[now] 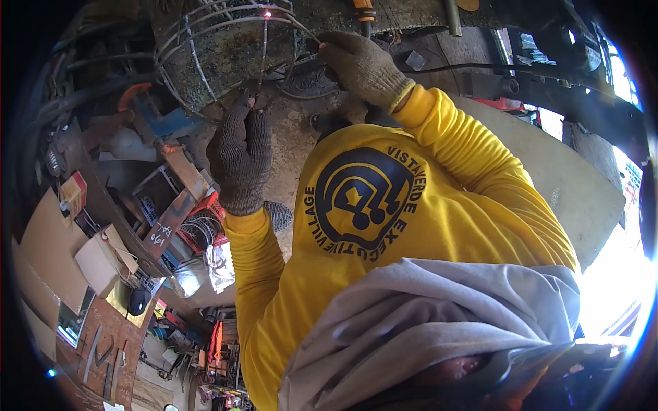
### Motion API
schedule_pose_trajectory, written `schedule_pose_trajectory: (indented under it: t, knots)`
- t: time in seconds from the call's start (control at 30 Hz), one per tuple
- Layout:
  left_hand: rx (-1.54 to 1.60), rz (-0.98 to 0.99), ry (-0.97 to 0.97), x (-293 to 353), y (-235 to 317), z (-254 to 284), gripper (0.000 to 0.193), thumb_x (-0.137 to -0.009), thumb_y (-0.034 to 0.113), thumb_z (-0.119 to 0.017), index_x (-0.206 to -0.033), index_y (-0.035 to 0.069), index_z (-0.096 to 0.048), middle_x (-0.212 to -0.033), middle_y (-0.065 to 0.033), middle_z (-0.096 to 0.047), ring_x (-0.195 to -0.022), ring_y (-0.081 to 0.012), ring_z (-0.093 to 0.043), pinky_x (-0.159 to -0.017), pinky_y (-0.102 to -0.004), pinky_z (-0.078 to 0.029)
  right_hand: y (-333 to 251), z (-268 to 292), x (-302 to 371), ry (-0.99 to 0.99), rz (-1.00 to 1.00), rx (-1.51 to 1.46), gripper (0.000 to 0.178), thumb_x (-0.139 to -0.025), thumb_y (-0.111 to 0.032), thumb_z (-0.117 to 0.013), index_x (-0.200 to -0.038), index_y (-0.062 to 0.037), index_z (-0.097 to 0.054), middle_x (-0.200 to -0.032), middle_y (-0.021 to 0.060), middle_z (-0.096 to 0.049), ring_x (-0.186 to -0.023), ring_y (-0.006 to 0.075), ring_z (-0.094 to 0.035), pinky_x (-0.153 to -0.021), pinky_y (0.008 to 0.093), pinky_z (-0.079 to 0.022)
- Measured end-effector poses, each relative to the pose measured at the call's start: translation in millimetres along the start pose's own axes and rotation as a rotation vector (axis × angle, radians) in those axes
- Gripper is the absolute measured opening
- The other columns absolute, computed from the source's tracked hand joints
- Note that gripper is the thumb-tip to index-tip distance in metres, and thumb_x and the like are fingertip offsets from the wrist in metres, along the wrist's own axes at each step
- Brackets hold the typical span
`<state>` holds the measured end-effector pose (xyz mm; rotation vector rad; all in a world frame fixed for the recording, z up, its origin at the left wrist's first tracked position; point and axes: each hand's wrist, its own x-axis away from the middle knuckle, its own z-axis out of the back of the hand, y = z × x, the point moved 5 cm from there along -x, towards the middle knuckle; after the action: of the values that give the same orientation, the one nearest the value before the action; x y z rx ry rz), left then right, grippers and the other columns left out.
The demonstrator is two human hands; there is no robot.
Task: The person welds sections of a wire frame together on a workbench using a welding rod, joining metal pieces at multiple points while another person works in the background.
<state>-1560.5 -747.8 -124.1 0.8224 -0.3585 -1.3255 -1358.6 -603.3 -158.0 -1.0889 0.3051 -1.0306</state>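
A round frame of bent metal rods (pixel 195 58) fills the top of the view, over a dark, worn work surface (pixel 226 72). A small spot glows on its rim where an upright rod (pixel 264 48) meets the curved bars. My left hand (pixel 240 161), in a dark knitted glove, has its fingertips closed around the lower end of that rod. My right hand (pixel 363 68), in a brownish knitted glove, is closed on the end of a curved metal rod beside the ring; its fingertips are partly hidden.
Beyond my right hand stands an orange-handled tool (pixel 363 12). A dark cable (pixel 466 67) runs rightward. At left are a red crate (pixel 212 212) with coiled wire, cardboard boxes (pixel 103 260) and a brown bench (pixel 82 342) holding metal pieces. A pale board (pixel 548 164) lies at right.
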Motion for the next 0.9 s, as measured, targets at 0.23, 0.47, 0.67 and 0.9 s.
schedule_pose_trajectory:
  t: [0.23,0.47,0.67,0.9]
  knots:
    - [-0.091,-0.051,-0.007,-1.4,5.0,-1.3,0.027,-0.095,0.006,-0.068,-0.121,-0.001,-0.065,-0.11,-0.0168,-0.073,-0.093,-0.0192,-0.071,-0.08,-0.0303,-0.056,1.9,-0.8,2.5,-0.015,-0.212,-0.159,0.04,-0.1,-0.036,-0.051,-0.126,-0.0096,-0.066,-0.084,0.0068,-0.068,-0.08,0.0199,-0.066,-0.073,0.033,-0.052]
    - [-0.208,-0.11,-0.001,-10.2,15.0,-6.0,0.026,-0.09,0.009,-0.072,-0.115,0.003,-0.069,-0.1,-0.0187,-0.075,-0.09,-0.0316,-0.075,-0.075,-0.0361,-0.058,9.5,-15.4,5.8,-0.026,-0.237,-0.203,0.045,-0.1,-0.041,-0.048,-0.126,-0.009,-0.066,-0.089,0.0106,-0.072,-0.086,0.025,-0.071,-0.08,0.0384,-0.054]
    - [-0.222,-0.164,0.022,-10.9,18.2,-6.1,0.025,-0.09,0.011,-0.071,-0.115,0.005,-0.07,-0.098,-0.0181,-0.075,-0.088,-0.0315,-0.075,-0.074,-0.0358,-0.058,15.1,-26.9,7.9,0.093,-0.185,-0.252,0.046,-0.1,-0.041,-0.048,-0.127,-0.0085,-0.065,-0.082,0.009,-0.071,-0.082,0.0244,-0.071,-0.079,0.038,-0.054]
    - [-0.212,-0.116,-0.037,-13.8,18.5,-6.5,0.024,-0.093,0.012,-0.07,-0.115,0.002,-0.068,-0.106,-0.0177,-0.074,-0.092,-0.0295,-0.073,-0.08,-0.0356,-0.057,6.6,-22.0,11.9,0.052,-0.296,-0.276,0.047,-0.1,-0.042,-0.048,-0.13,-0.009,-0.064,-0.082,0.0076,-0.072,-0.079,0.0226,-0.071,-0.078,0.0368,-0.054]
